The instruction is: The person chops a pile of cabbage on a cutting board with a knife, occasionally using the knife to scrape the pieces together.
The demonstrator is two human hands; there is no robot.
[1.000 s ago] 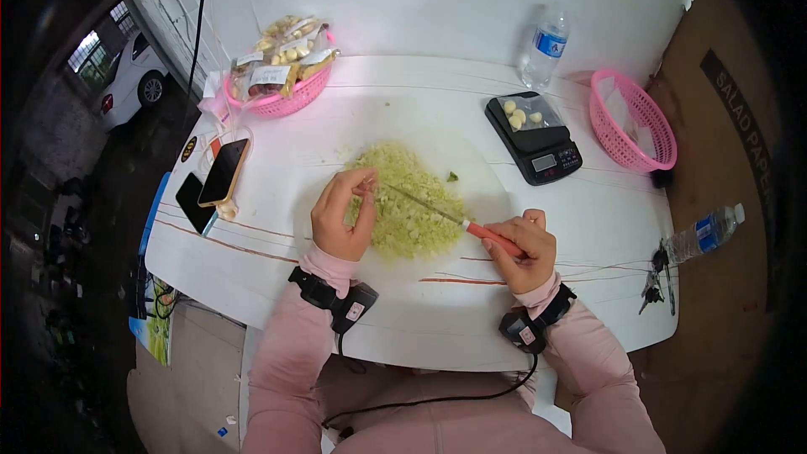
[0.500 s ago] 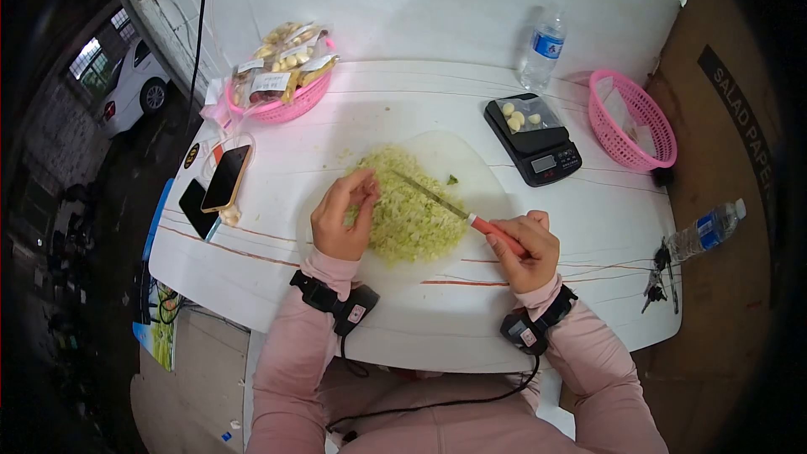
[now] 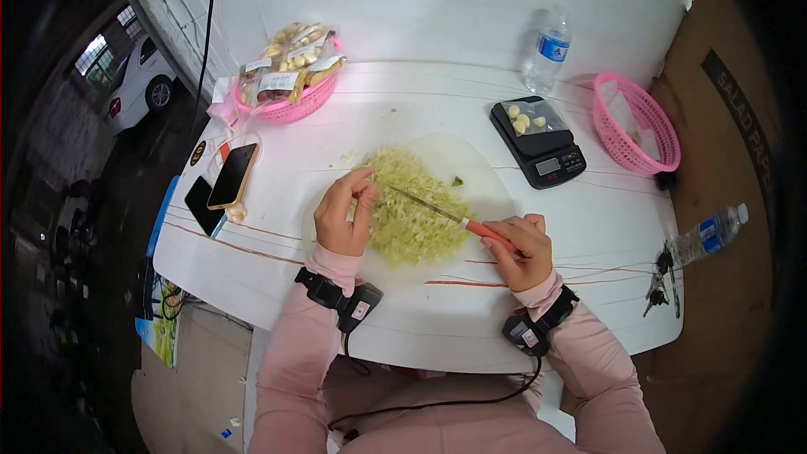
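Observation:
A mound of finely chopped pale green cabbage (image 3: 416, 231) lies spread on a translucent cutting board (image 3: 483, 172) in the middle of the table. In my right hand (image 3: 527, 250) is a knife (image 3: 427, 203) by its orange-red handle, fingers wrapped round it. Its thin blade points up and left across the cabbage. At the mound's left edge is my left hand (image 3: 343, 214), its fingers bent and the thumb standing apart from them, with nothing visible between. A green scrap (image 3: 457, 181) sits right of the mound.
Behind stand a pink basket of bagged food (image 3: 290, 105), a water bottle (image 3: 548, 55), a black scale (image 3: 542, 151) with a bag of pale pieces, and another pink basket (image 3: 635, 147). Two phones (image 3: 233, 176) lie left; keys (image 3: 657, 290) and a second bottle (image 3: 710, 231) lie right.
My right hand and the knife have shifted slightly left over the cabbage. My left hand has barely moved. The whole view has shifted a little.

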